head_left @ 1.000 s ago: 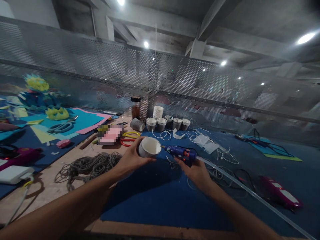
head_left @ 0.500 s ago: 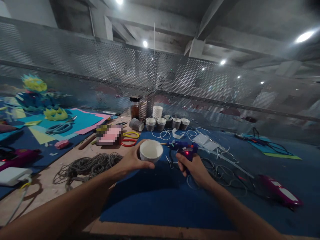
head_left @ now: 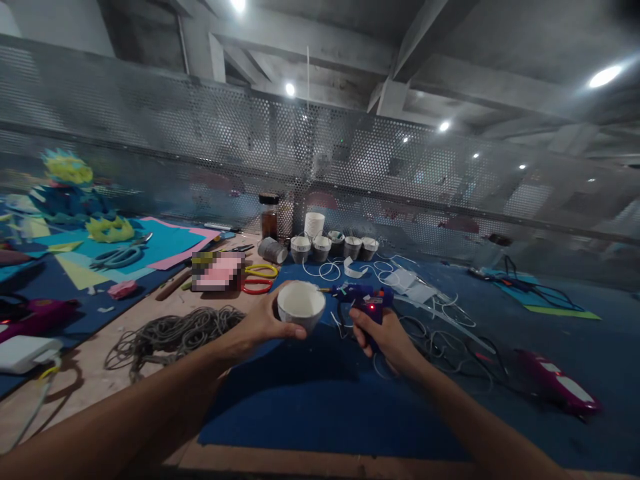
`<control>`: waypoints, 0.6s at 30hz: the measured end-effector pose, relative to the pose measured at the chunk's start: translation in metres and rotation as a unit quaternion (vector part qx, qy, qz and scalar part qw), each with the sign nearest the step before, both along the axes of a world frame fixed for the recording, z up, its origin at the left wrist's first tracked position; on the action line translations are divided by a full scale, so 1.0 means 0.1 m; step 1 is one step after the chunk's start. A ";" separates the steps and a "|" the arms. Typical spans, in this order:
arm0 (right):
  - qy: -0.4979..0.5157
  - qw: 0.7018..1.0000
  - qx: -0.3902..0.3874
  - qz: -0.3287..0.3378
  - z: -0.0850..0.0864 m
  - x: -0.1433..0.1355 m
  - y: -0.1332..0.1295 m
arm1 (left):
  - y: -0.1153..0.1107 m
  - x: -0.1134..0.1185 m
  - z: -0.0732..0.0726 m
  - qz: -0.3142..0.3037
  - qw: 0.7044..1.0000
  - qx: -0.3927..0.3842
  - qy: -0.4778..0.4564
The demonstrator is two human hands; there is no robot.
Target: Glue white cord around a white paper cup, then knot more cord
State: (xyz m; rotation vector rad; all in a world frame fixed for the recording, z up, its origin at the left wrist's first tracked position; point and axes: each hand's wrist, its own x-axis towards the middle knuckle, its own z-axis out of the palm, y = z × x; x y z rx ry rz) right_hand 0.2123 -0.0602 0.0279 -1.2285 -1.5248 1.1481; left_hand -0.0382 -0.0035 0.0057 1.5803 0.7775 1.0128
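My left hand [head_left: 273,320] is closed around a white paper cup [head_left: 301,303], its mouth tipped toward me above the blue mat [head_left: 320,413]. In my right hand [head_left: 385,337] is a blue glue gun [head_left: 363,293] with a small red light lit. The nozzle points left and reaches the cup's far right rim; whether it touches cannot be made out. My fingers wrap the gun's handle, and the trigger is hidden.
Several small cups [head_left: 321,249], a stack of white cups [head_left: 315,225] and a brown jar [head_left: 269,217] stand at the back. Grey cord [head_left: 185,333], red-handled scissors [head_left: 257,287] and yellow-handled ones lie left. White string [head_left: 330,270] and a purple device [head_left: 560,383] lie right.
The cup and the glue gun have shifted very slightly left in view, along with the surroundings. Both hands keep their holds, and the nozzle stays at the cup's rim.
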 end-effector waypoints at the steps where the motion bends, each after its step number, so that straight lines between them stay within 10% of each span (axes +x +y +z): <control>1: 0.000 1.000 0.001 0.002 0.00 0.00 0.00 | 0.00 0.00 -0.01 -0.002 1.000 -0.002 -0.006; 18: -0.006 1.000 0.010 0.019 -0.02 0.01 0.00 | 0.08 -0.02 -0.08 0.006 0.999 -0.023 -0.040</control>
